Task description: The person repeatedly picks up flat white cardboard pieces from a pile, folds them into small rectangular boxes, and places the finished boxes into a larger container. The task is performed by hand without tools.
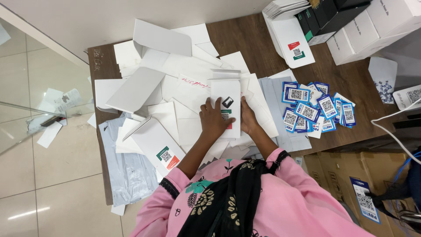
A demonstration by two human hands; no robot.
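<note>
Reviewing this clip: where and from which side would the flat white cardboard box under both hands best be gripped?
Probably by its long side edges. The flat white cardboard box lies flat, its length running away from the person; left hand presses its face, right hand its right edge. The far end looks open-flapped, so come from the sides.

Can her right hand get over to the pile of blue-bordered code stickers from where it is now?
Probably yes. The right hand rests on the edge of the white flat box, and the pile of blue-bordered stickers lies just beyond it on the open wooden table. Only flat white sheets lie between, nothing standing.
</note>
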